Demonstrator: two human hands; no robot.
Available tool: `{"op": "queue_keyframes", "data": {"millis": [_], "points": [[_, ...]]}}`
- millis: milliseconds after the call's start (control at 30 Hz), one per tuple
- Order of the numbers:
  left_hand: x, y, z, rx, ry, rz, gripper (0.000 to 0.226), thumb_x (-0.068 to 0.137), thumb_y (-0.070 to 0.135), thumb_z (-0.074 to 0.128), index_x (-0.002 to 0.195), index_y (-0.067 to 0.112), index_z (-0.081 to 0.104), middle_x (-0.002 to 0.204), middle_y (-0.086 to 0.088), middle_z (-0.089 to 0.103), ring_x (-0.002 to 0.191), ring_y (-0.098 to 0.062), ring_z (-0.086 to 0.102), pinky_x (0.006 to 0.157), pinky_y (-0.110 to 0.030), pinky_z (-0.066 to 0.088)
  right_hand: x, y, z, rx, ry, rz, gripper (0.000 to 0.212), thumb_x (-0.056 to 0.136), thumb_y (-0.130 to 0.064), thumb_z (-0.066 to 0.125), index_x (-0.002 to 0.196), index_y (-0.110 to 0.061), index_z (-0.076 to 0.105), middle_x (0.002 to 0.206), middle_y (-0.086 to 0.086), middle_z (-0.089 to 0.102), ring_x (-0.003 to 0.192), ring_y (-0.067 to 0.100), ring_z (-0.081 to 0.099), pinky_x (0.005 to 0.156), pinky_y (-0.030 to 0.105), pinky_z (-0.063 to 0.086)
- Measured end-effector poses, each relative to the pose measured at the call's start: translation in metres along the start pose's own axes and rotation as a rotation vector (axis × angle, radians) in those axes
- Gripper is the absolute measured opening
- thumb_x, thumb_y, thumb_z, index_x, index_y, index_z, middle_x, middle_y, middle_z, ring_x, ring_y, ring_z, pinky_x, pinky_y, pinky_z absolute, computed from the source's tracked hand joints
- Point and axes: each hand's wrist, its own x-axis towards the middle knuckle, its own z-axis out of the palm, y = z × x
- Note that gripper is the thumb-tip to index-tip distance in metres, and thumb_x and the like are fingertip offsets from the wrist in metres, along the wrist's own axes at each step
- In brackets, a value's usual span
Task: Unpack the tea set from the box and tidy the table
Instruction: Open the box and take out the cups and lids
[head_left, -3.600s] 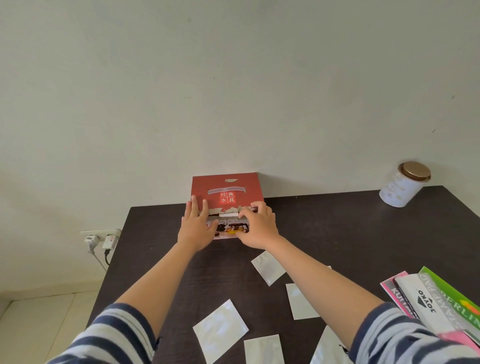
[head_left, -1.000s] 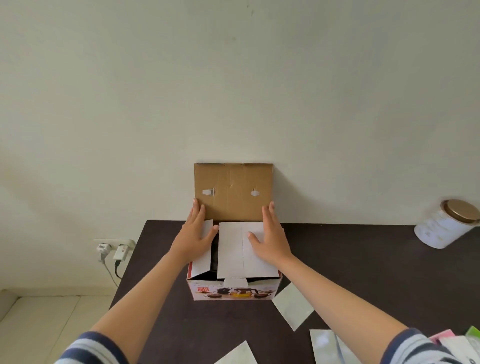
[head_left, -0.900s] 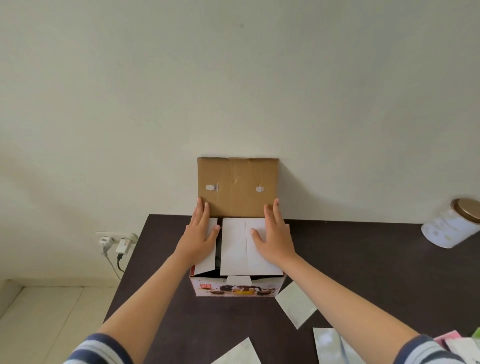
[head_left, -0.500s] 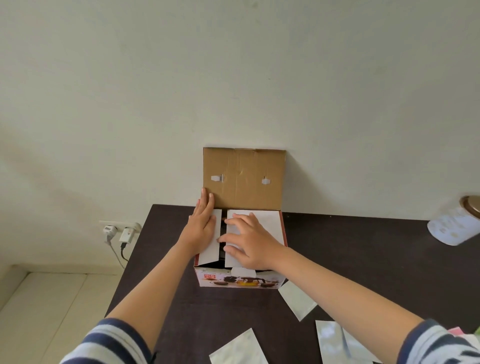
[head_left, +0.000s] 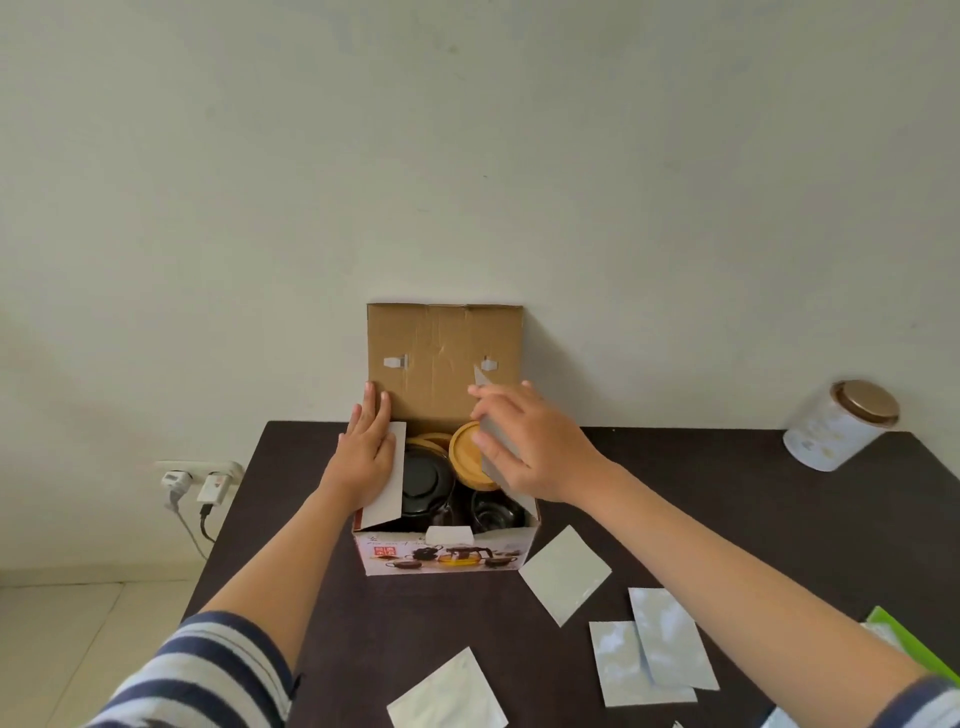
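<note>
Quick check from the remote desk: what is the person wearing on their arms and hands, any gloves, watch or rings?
Both hands, left and right, are bare: no gloves, watch or rings visible. Forearms are uncovered. Short sleeves with navy and white horizontal stripes end near the elbows on both arms.

Raw brown cardboard lid (head_left: 444, 338), wooden discs (head_left: 466, 454), glossy foil sachets (head_left: 565, 572), matt dark table (head_left: 727, 499).

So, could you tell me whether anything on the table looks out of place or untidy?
Yes: silvery sachets lie scattered at odd angles on the table in front of the open box, two of them overlapping. The tin by the wall looks tilted, though that may be lens distortion.
</note>
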Motion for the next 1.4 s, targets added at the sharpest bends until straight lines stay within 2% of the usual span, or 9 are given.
{"op": "queue_keyframes", "data": {"millis": [100,267,400,533,667,767,1067,1267,1400], "points": [[0.000,0.000,0.001,0.011,-0.004,0.000,0.056,0.102,0.028,0.027,0.150,0.025,-0.001,0.155,0.011,-0.020,0.145,-0.021,-0.012,0.116,-0.051,0.000,-0.016,-0.003,-0.023,0.009,0.088,0.149,0.053,0.095,-0.050,0.031,0.116,-0.010,0.057,0.137,0.005,0.051,0.130,0.018,0.043,0.100,0.033,0.042],[0.000,0.001,0.002,0.030,0.001,0.001,0.056,0.102,0.029,0.026,0.151,0.024,-0.001,0.155,0.010,-0.020,0.145,-0.022,-0.013,0.115,-0.052,0.000,-0.038,-0.004,-0.040,-0.174,0.040,0.394,0.045,0.098,-0.043,0.040,0.123,-0.007,0.052,0.142,0.011,0.039,0.129,0.027,0.037,0.095,0.032,0.039],[-0.001,0.002,0.003,0.051,-0.001,0.000,0.056,0.102,0.030,0.026,0.150,0.026,-0.002,0.154,0.011,-0.021,0.144,-0.021,-0.014,0.115,-0.052,0.000,-0.048,0.007,-0.021,-0.513,-0.085,0.579,0.054,0.097,-0.050,0.033,0.134,-0.011,0.044,0.156,0.021,0.015,0.145,0.037,0.012,0.115,0.054,0.009],[-0.001,0.002,0.004,0.073,-0.007,-0.007,0.057,0.102,0.031,0.025,0.150,0.026,-0.003,0.155,0.010,-0.021,0.144,-0.023,-0.013,0.115,-0.053,0.001,-0.054,0.020,0.006,-0.579,-0.154,0.701,0.064,0.097,-0.054,0.028,0.146,-0.014,0.029,0.157,0.023,0.013,0.147,0.038,-0.002,0.113,0.059,-0.008],[0.000,0.001,0.004,0.087,-0.012,-0.002,0.057,0.101,0.032,0.025,0.150,0.026,-0.004,0.154,0.011,-0.023,0.144,-0.022,-0.014,0.114,-0.053,0.000,-0.059,0.025,0.041,-0.265,-0.258,0.715,0.070,0.097,-0.058,0.022,0.153,-0.022,0.001,0.159,0.019,-0.005,0.146,0.038,-0.006,0.114,0.057,-0.003],[0.000,0.003,0.004,0.100,-0.007,0.001,0.058,0.101,0.032,0.025,0.150,0.025,-0.004,0.154,0.011,-0.023,0.144,-0.022,-0.014,0.114,-0.053,0.000,-0.060,0.028,0.072,-0.068,-0.283,0.635,0.067,0.099,-0.055,0.021,0.153,-0.026,-0.006,0.160,0.010,-0.014,0.147,0.031,-0.011,0.116,0.054,0.002],[-0.001,0.006,0.003,0.226,-0.001,0.004,0.095,0.081,0.068,0.044,0.150,0.024,-0.005,0.156,0.007,-0.022,0.144,-0.021,-0.013,0.113,-0.055,0.006,-0.065,0.030,0.106,0.210,0.072,0.592,0.057,0.100,-0.038,0.027,0.153,-0.024,0.012,0.162,-0.001,0.006,0.149,0.016,0.007,0.117,0.043,0.015],[-0.004,0.015,-0.006,0.234,0.047,-0.021,0.079,0.089,0.048,0.053,0.150,0.018,0.014,0.159,0.003,-0.004,0.146,-0.023,-0.005,0.116,-0.053,0.011,-0.067,0.034,0.111,0.200,0.104,0.607,0.058,0.096,-0.040,0.023,0.152,-0.027,0.016,0.160,-0.001,0.015,0.145,0.019,0.023,0.108,0.048,0.039],[-0.018,0.033,-0.028,0.029,0.123,-0.043,0.066,0.091,0.028,0.058,0.147,0.023,0.025,0.156,-0.006,0.021,0.139,-0.029,0.032,0.111,-0.045,0.029,-0.068,0.033,0.110,0.208,0.108,0.601,0.058,0.096,-0.040,0.023,0.152,-0.026,0.016,0.161,-0.001,0.014,0.147,0.018,0.018,0.109,0.047,0.038]]}}
